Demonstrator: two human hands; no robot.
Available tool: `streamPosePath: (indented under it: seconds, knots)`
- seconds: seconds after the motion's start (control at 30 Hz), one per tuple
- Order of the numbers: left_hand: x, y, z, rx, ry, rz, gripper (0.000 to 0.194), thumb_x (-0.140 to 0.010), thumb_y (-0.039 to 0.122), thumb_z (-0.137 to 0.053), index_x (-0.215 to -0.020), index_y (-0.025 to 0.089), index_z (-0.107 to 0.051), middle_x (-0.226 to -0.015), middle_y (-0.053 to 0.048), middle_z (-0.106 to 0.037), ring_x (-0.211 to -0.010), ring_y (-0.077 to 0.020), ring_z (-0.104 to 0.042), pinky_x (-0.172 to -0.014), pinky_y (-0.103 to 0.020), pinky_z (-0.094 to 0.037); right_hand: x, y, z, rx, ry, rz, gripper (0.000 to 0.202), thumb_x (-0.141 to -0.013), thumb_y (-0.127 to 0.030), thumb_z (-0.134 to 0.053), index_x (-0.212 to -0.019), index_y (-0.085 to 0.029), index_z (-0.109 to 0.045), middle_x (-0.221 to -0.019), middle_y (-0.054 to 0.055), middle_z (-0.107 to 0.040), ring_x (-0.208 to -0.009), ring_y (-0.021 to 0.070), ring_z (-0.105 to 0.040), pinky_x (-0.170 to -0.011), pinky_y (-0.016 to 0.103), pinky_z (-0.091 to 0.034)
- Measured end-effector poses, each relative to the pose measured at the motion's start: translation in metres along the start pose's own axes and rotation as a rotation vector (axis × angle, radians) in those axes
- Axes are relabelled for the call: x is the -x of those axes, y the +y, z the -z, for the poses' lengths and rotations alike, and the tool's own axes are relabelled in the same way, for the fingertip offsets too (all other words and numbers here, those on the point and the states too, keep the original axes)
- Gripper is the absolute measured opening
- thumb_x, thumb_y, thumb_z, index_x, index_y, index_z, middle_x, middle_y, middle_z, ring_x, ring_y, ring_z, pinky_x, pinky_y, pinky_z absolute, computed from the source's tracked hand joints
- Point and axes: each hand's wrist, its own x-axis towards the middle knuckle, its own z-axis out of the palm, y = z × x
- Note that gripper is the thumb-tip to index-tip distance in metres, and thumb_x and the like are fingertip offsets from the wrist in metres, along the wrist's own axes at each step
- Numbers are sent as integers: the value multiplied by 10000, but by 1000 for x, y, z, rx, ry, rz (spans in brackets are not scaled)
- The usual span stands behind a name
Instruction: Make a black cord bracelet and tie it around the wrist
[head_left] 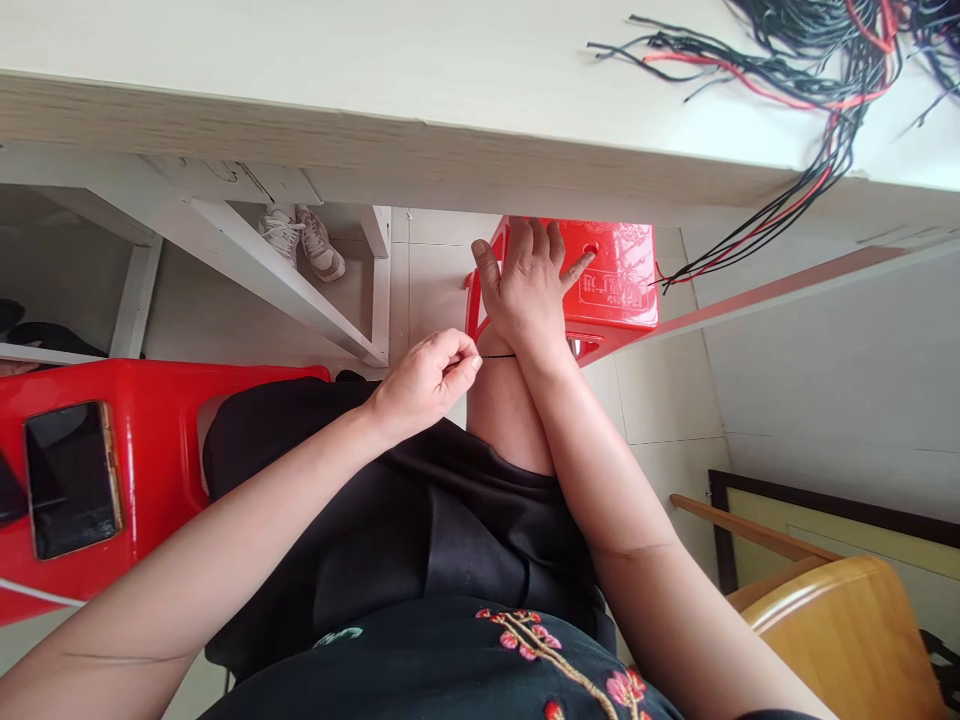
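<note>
My left hand [431, 385] is closed in a pinch on one end of a thin black cord [497, 356], which looks twisted. From the fingertips, the short visible length of cord runs to the right across my bare knee [506, 405]. It disappears under the heel of my right hand [529, 300]. That hand is palm down over the knee with its fingers stretched and apart; its palm and the rest of the cord are hidden. Beyond its fingers stands a red plastic stool [619, 270].
A white table edge [420, 140] crosses above my hands. Black and red cords [847, 110] lie in a bundle on it, some hanging over the edge. At left, a phone [71, 480] rests on another red stool [161, 440]. A wooden chair [847, 620] stands at lower right.
</note>
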Motion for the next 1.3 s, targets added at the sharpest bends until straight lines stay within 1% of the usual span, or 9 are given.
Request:
streamPosePath:
  seconds: [0.17, 0.33, 0.47, 0.5, 0.6, 0.77, 0.87, 1.03, 1.3]
  knots:
    - [-2, -1, -1, -32, -18, -6, 150, -876, 217, -468, -726, 209, -466, -671, 26, -491, -630, -124, -479, -626, -256, -424, 0, 1, -1, -12, 8, 7, 591, -1001, -563, -181, -1363, -174, -438, -1508, 154, -409, -1452, 345, -257, -1097, 763, -22]
    - [-2, 2, 0, -32, -47, 28, 182, -891, 245, -468, -714, 206, -481, -661, 22, -511, -621, -125, -488, -621, -260, -427, 1, 1, -1, -21, 17, 12, 586, -1000, -567, -186, -1352, -180, -450, -1496, 155, -426, -1448, 353, -266, -1092, 766, -11]
    - [2, 4, 0, 7, -61, 51, 37, -852, 240, -526, -844, 209, -507, -634, 47, -526, -572, -116, -505, -567, -246, -436, 1, 1, 0, -41, 15, 19, 559, -999, -558, -242, -1351, -177, -448, -1486, 156, -439, -1446, 347, -270, -1096, 761, -10]
    - [3, 4, 0, 17, -56, 49, 66, -827, 225, -548, -868, 211, -498, -647, 50, -528, -572, -113, -506, -559, -242, -438, 1, 1, 0, -45, 15, 21, 553, -999, -557, -251, -1349, -178, -450, -1482, 156, -444, -1444, 346, -272, -1096, 761, -11]
    - [4, 1, -1, 38, -35, 32, 112, -791, 190, -561, -847, 216, -468, -689, 46, -531, -573, -100, -496, -547, -231, -440, 0, 1, -1, -48, 18, 17, 544, -996, -558, -263, -1340, -185, -459, -1481, 155, -446, -1442, 349, -274, -1093, 763, -3]
    - [1, -1, 0, 40, -28, 7, 58, -851, 219, -527, -805, 210, -491, -673, 39, -539, -577, -100, -517, -558, -229, -450, 0, 1, -1, -37, 7, 6, 542, -996, -553, -264, -1347, -185, -451, -1501, 155, -421, -1450, 350, -259, -1097, 756, 2]
    - [0, 0, 0, 14, -13, -5, 72, -865, 216, -513, -794, 207, -502, -696, 28, -541, -607, -110, -516, -585, -240, -452, 0, 1, -1, -36, 9, 10, 553, -999, -554, -213, -1351, -198, -447, -1502, 157, -418, -1450, 344, -262, -1092, 760, 4]
    - [-3, -1, 1, -45, -6, -24, 108, -875, 199, -486, -769, 207, -505, -778, -5, -536, -704, -139, -526, -687, -267, -467, -1, 3, -3, -60, 27, 24, 576, -992, -571, -173, -1349, -217, -454, -1491, 156, -432, -1437, 350, -279, -1084, 769, 0]
    - [-3, -2, -2, -77, -27, -29, 163, -911, 202, -432, -750, 220, -446, -776, -21, -535, -781, -167, -550, -768, -295, -477, 0, 4, -3, -81, 16, 21, 627, -984, -599, -142, -1368, -205, -442, -1498, 167, -418, -1445, 361, -265, -1079, 774, -31]
